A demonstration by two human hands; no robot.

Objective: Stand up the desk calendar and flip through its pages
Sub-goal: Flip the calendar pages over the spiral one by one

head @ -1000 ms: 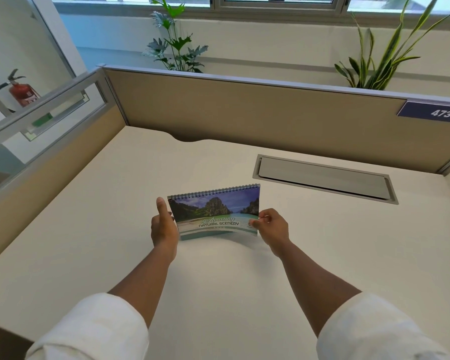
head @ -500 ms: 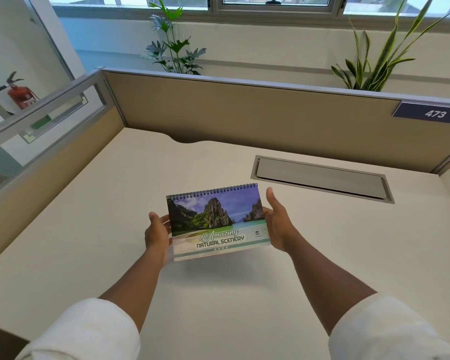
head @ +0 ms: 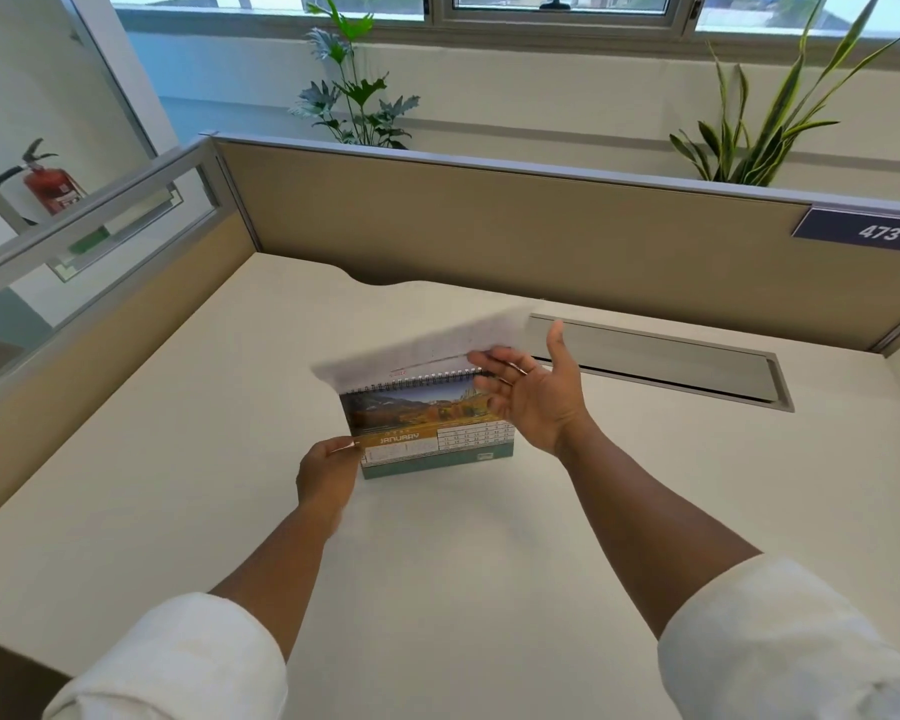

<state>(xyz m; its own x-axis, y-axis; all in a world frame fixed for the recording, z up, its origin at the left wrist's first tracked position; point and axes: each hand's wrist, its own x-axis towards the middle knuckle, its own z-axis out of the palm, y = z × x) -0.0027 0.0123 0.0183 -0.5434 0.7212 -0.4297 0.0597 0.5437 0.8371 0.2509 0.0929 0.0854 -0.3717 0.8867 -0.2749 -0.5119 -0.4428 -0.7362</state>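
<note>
Left hand (head: 328,472) grip pinched on standing desk calendar (head: 432,433) edge; right hand (head: 533,394) open, fingertips at blurred lifted page (head: 417,350).

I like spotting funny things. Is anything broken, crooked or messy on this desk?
Nothing looks broken or spilled. The calendar stands upright on the desk, showing January. The only blurry thing is its cover page, mid-flip over the rings at the right hand. The left hand holds the calendar's corner.

We're in an office: cubicle partition (head: 489,236) round a desk (head: 437,563), number plate (head: 866,232), fire extinguisher (head: 48,184).
</note>
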